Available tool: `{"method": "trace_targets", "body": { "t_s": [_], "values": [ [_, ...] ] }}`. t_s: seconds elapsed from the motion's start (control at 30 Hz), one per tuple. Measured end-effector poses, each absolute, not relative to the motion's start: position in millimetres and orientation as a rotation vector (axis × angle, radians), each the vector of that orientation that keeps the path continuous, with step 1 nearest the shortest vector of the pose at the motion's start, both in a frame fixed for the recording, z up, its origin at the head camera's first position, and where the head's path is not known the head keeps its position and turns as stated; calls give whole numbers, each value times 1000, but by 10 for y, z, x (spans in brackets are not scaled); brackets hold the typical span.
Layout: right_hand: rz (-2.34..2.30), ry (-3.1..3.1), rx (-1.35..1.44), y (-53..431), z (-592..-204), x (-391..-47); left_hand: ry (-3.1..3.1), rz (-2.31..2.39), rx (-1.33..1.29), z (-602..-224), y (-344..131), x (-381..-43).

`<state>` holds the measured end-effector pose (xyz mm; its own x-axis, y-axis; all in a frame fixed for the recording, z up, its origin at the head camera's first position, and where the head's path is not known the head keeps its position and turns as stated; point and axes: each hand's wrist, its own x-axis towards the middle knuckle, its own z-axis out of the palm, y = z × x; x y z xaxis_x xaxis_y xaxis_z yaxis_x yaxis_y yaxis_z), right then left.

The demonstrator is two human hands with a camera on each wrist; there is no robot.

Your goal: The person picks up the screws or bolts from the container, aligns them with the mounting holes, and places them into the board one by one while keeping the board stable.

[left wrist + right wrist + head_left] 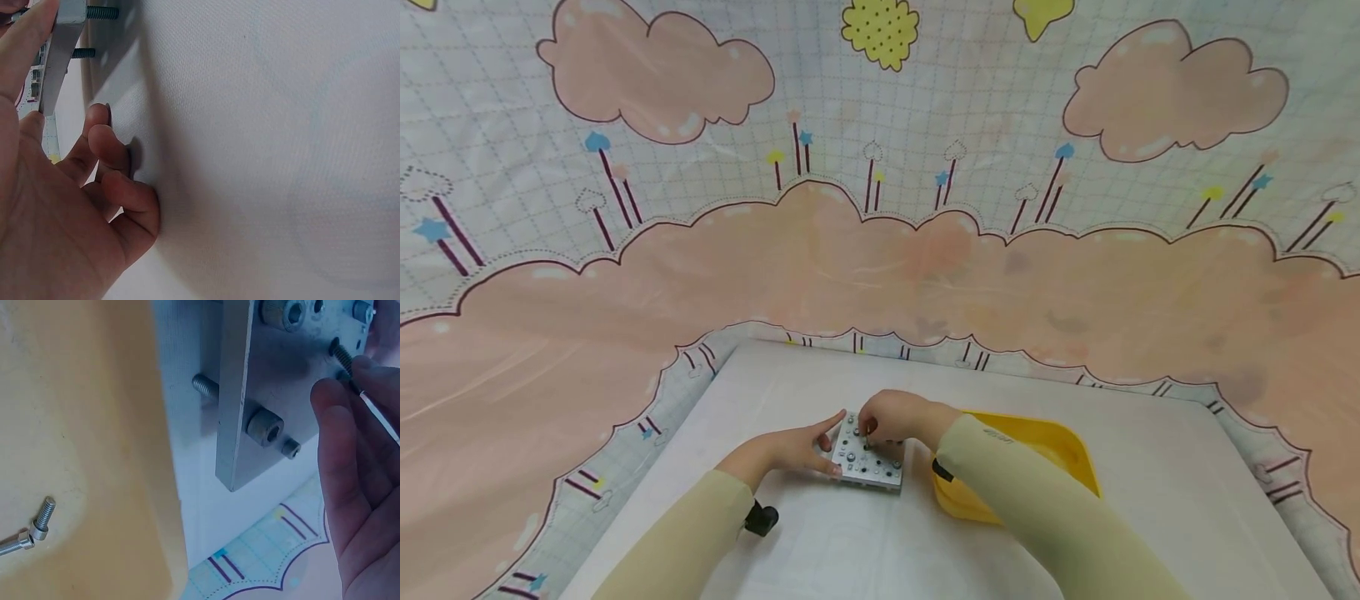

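A grey metal plate (871, 477) with holes and several bolts lies in front of me on the table. My left hand (790, 448) is at its left edge, the thumb and a finger stretched out to touch two corners; the other fingers are bent beside it in the left wrist view. My right hand (895, 417) pinches a screw (343, 357), its threaded end at a hole in the plate. A bright metal strip shows behind the fingertips, partly hidden. Socket head bolts (265, 427) stand in the plate, and threaded ends (102, 12) stick out underneath.
A yellow tray (1092, 467) sits to the right of the plate, under my right forearm. Two loose screws (44, 519) lie in it. The white table (820, 550) meets a patterned cloth (925, 267) at its back and sides.
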<state>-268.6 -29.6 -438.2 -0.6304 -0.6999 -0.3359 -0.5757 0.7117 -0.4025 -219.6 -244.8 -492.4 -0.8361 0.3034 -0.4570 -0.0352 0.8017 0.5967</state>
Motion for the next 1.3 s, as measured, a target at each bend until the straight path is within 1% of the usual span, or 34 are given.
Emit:
{"method": "trace_targets", "body": {
  "t_s": [0.3, 0.7, 0.97, 1.3],
  "values": [
    [-237, 2464, -1027, -346, -4431, -2675, 2439, 833, 216, -4893, -2425, -2209],
    [-261, 2441, -1022, -301, -4379, -2645, 2443, 811, 209, -4886, -2401, -2220],
    [-427, 2404, -1019, -165, -4296, -2712, 2446, 804, 201, -4883, -2396, -2218],
    [-556, 2426, -1093, 141, -4231, -2806, 2465, 806, 214, -4881, -2401, -2173]
  ]
}}
